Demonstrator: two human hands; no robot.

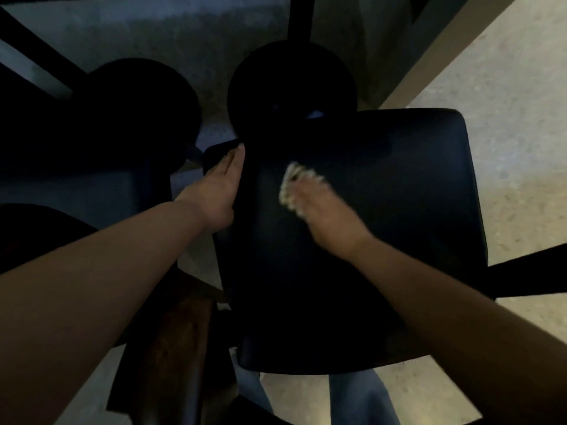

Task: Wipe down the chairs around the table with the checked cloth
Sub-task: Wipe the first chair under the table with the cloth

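She's mid-wipe on one dark chair seat, right hand bunching the checked cloth under its fingers, left hand flat along the seat's edge just beside it, and the other chairs beyond her left hand look untouched.

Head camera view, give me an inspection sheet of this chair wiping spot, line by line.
Surface: dark chair seat, padded, seen from above.
Job's things: checked cloth, bunched, blurred, on the seat.
Clutter: nothing seen.
Grippers: left hand rests on the seat's left edge, fingers straight; right hand holds the cloth against the seat.
Cables: nothing seen.
Surroundings: two round dark stools beyond the seat, pale speckled floor, dim light.
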